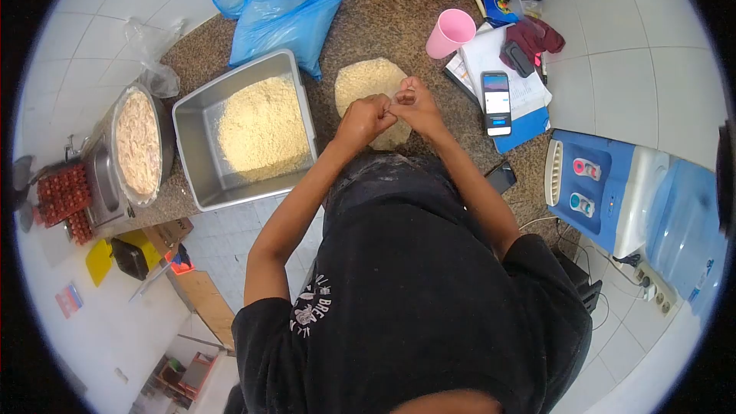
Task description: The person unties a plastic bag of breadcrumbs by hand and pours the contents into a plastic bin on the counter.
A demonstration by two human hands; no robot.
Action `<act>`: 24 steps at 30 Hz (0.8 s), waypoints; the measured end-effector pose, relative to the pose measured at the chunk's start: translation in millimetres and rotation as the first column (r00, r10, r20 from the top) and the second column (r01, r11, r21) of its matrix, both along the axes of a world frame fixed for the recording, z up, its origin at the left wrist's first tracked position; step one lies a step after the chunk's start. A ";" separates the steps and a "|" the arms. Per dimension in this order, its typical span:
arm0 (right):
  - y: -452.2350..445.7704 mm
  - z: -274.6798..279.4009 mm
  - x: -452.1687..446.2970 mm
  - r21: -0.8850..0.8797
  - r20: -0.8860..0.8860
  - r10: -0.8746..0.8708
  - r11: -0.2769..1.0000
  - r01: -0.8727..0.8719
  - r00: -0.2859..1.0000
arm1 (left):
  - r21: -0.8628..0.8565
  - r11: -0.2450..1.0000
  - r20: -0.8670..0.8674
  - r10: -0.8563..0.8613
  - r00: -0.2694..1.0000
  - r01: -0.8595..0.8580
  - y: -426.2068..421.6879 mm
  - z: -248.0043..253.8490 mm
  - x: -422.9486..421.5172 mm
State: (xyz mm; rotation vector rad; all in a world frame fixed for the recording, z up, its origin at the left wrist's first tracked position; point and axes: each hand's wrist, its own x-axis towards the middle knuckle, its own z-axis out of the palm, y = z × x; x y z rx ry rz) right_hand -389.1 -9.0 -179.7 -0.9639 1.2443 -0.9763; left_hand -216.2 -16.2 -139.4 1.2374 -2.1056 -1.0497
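Both hands meet over the counter, at the near edge of a clear bag of pale crumbs. My left hand is closed, its fingers bent inward against the other hand. Beside it, my right hand has curled fingers and thumb, with a bit of clear plastic between the two hands. The bag lies flat on the counter just beyond them. To the left, a grey rectangular tub holds a heap of pale crumbs.
A metal bowl of pale mixture stands far left. Blue bags lie behind the tub. A pink cup, papers, a lit phone and a dark phone are right. A water dispenser stands farther right.
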 end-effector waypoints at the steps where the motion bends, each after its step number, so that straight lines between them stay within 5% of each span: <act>1: 1.6 -2.0 -0.3 0.000 0.041 0.003 1.000 -0.003 0.999 | -0.001 1.000 0.000 -0.001 1.000 0.001 0.1 2.4 -0.3; 8: 1.9 29.2 -12.3 0.036 0.127 0.013 0.999 -0.017 0.992 | 0.066 0.996 -0.003 0.061 0.998 -0.061 -5.4 6.8 8.8; 10: 1.6 33.1 -18.4 -0.255 -0.003 0.060 0.965 -0.058 0.998 | 0.071 0.996 -0.029 0.056 0.998 -0.054 -7.6 2.9 12.3; 11: -0.5 41.8 -18.1 -0.253 -0.004 0.059 0.966 -0.059 0.998 | 0.059 0.996 -0.025 0.063 0.998 -0.062 -8.8 1.7 12.2; 13: -5.4 60.7 -17.3 -0.346 -0.260 0.243 0.880 -0.325 0.935 | 0.047 0.997 -0.023 0.062 0.998 -0.061 -9.5 2.6 10.8; 16: -12.9 58.3 -18.0 -0.350 -0.305 0.374 0.811 -0.469 0.876 | 0.138 0.988 -0.040 0.075 0.996 -0.069 -15.5 7.7 11.5; 19: -12.2 58.4 -13.0 -0.356 -0.490 0.319 0.776 -0.520 0.811 | 0.385 0.921 -0.192 0.136 0.972 -0.053 -14.4 -2.6 14.8; 24: -5.3 45.0 -8.5 -0.435 -0.420 0.267 0.779 -0.451 0.867 | 0.502 0.865 -0.399 0.207 0.893 0.024 -15.9 -5.9 14.1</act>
